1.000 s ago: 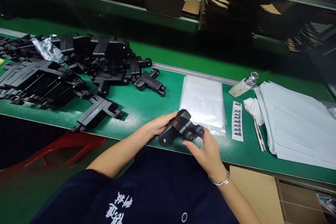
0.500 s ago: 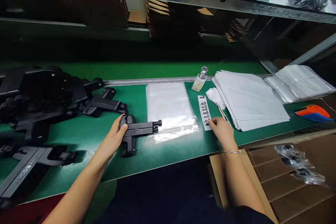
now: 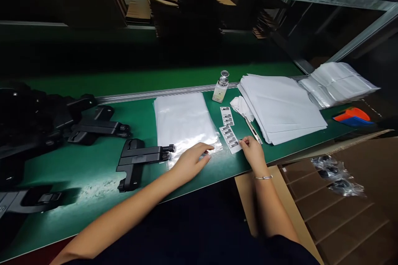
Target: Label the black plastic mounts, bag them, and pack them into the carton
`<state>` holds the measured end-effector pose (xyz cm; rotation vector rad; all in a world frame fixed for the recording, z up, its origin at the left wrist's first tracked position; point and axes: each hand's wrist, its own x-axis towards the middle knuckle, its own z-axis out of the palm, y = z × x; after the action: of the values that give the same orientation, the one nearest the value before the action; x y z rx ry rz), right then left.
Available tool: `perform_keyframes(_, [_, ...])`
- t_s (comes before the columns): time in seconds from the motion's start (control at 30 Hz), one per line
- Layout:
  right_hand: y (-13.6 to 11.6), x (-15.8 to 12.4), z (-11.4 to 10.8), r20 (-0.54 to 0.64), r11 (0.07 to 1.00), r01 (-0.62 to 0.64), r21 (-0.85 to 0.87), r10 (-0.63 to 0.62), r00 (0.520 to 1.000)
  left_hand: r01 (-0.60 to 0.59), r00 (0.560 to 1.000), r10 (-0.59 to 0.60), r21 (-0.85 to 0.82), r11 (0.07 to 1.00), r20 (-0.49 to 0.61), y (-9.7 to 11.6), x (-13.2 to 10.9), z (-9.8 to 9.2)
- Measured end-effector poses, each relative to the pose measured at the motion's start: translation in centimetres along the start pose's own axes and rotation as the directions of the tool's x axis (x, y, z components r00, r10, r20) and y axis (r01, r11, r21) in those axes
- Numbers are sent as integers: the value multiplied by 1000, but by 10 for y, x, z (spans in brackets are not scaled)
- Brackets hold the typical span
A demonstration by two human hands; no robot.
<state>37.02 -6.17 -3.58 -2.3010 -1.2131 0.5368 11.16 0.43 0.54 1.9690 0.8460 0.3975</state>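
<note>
A black plastic part lies flat on the green bench, let go. My left hand reaches to its right, fingers stretched out over the near edge of a stack of clear plastic bags. My right hand pinches the near end of a white strip of barcode labels, which has lifted and bent in the middle. Whether the fingers peel one label or hold the whole strip I cannot make out.
More black parts are heaped at the left. A small pump bottle, a white cloth, a pen-like tool and stacks of white sheets lie right of the labels. An open cardboard box holds bagged parts below the bench.
My left hand let go of the black part and moved right onto the bags. My right hand stayed at the label strip, which has shifted and bent. The view panned right.
</note>
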Motion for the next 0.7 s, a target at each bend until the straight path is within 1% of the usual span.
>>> perform_keyframes(0.1, [1,-9,2,-4,997,33,70,-32,999,62,994,-59,-23,998,92,6,30,31])
perform_keyframes(0.17, [-1,-16,4,-49,998,56,30,-55,997,93,986,-94,11,996,135,6,44,44])
perform_keyframes(0.23, [-6,-22,7,-67,995,58,-82,-64,996,98,982,-104,50,994,155,5,53,53])
perform_keyframes(0.3, [-10,-25,11,-28,983,42,-178,-47,998,84,983,-96,77,993,160,4,57,57])
perform_keyframes(0.37, [-12,-25,13,9,982,30,-189,-29,1000,63,982,-78,86,994,173,4,58,59])
perform_keyframes(0.4, [-11,-25,13,15,987,26,-160,-24,1000,54,981,-70,89,995,179,4,57,59])
perform_keyframes(0.43, [-10,-24,12,20,994,21,-104,-20,1000,51,984,-65,85,995,168,4,56,58])
perform_keyframes(0.47, [-8,-23,11,29,1000,15,-17,-15,999,55,989,-64,71,996,133,5,55,57])
perform_keyframes(0.5, [-6,-22,10,49,995,6,101,-11,999,66,995,-69,43,997,78,5,53,57])
perform_keyframes(0.53, [-4,-22,8,77,971,-7,237,-12,997,80,997,-80,-5,997,19,5,53,57])
perform_keyframes(0.57, [-3,-21,7,112,928,-23,372,-20,993,91,995,-93,-78,993,-27,5,52,57])
perform_keyframes(0.6, [-2,-21,7,145,870,-41,491,-35,989,93,994,-103,-177,980,-47,4,53,58])
perform_keyframes(0.63, [-2,-21,7,170,809,-59,585,-52,984,92,993,-108,-300,950,-37,3,54,59])
perform_keyframes(0.67, [-2,-21,7,187,754,-74,653,-66,980,93,994,-107,-430,898,-9,2,56,61])
perform_keyframes(0.7, [-3,-22,8,199,711,-88,697,-74,977,98,994,-106,-556,826,18,1,59,63])
